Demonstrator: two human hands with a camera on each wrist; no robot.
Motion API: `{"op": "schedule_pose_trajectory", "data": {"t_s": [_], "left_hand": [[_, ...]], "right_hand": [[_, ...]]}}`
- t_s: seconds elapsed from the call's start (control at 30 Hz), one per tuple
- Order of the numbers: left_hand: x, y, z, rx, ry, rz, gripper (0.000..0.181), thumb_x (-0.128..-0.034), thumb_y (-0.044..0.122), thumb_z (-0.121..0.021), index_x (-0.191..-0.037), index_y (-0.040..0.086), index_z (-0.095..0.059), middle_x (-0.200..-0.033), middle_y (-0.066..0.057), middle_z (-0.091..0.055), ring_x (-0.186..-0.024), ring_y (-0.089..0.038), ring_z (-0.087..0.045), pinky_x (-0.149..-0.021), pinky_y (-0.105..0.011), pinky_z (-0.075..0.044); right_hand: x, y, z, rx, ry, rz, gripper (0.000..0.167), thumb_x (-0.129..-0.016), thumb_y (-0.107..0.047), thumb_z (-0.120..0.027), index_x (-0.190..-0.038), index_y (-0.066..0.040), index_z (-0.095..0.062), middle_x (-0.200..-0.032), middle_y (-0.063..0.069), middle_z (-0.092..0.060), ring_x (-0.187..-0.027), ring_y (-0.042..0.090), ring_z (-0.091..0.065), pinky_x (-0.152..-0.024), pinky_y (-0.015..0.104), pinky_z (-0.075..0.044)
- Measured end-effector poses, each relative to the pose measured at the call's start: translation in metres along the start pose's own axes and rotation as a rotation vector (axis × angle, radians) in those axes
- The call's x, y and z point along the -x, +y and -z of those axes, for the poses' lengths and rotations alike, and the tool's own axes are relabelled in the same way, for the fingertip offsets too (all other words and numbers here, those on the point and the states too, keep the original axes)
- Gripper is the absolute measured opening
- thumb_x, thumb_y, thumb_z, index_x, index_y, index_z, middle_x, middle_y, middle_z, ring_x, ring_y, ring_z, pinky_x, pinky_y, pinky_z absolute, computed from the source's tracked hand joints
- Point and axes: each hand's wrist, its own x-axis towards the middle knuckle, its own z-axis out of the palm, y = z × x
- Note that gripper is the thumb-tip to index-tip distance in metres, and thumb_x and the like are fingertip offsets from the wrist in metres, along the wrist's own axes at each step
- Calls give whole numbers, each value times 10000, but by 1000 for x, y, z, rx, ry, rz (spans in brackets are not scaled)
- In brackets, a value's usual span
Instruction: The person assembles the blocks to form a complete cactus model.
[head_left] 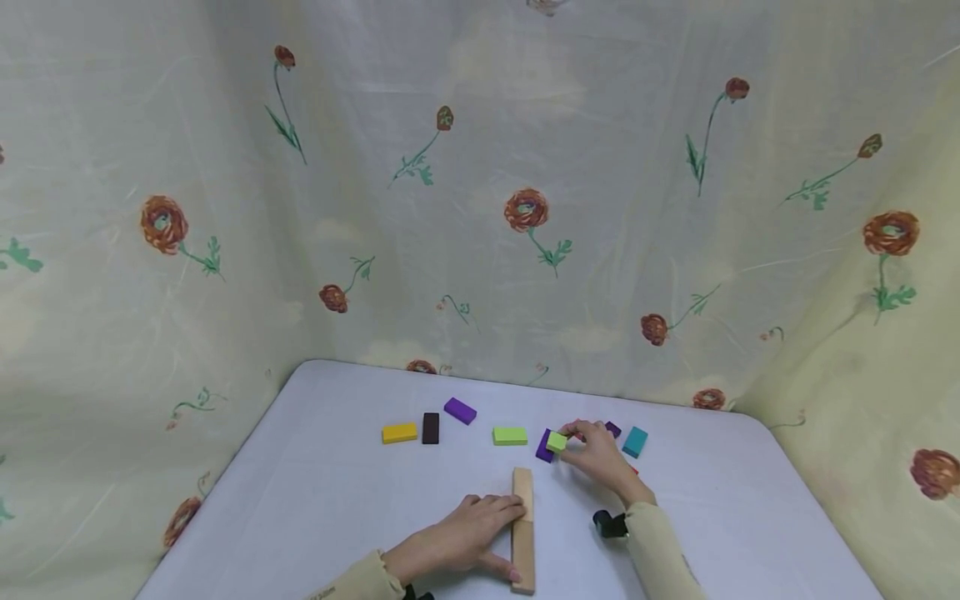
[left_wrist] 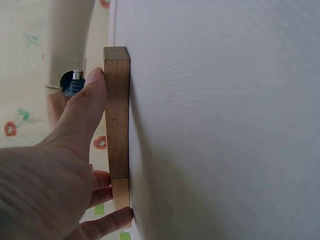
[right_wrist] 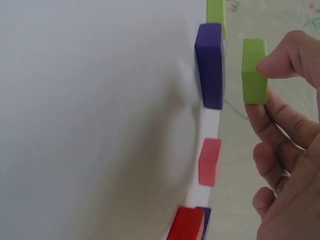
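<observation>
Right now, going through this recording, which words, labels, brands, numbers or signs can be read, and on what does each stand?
Readable text: none.
Left sleeve: a small dark marking near the cuff looks like lettering, too small and blurred to read.
Wooden blocks and held green block: no text on the faces in view.
Cloth: printed flowers, no lettering seen.

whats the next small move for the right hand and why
Probably carry the lime-green rectangular block toward the plain wooden blocks: the right hand pinches it above the white table, while the left hand rests on that end-to-end row.
</observation>
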Motion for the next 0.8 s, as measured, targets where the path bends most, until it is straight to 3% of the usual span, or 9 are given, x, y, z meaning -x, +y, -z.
{"op": "schedule_pose_trajectory", "data": {"t_s": [0.37,0.8], "left_hand": [[1,-1,1,-6,14,-24,919,-757,739,-561,-1472,189,-383,-1528,30,-377,-1357,-144,-406,-1031,-436,-405],[1,0,2,2,-3,-8,920,-750,740,-569,-1474,204,-379,-1533,42,-370,-1358,-136,-402,-1034,-442,-402]], "right_hand": [[-2,-23,-15,-2,-53,84,284,-771,-144,-771,-1035,-204,-684,-1040,-33,-641,-1073,242,-482,-938,482,-410],[0,-29,-29,32,-119,90,303,-789,-191,-765,-1080,-200,-683,-1051,-41,-592,-1005,176,-457,-870,375,-455]]}}
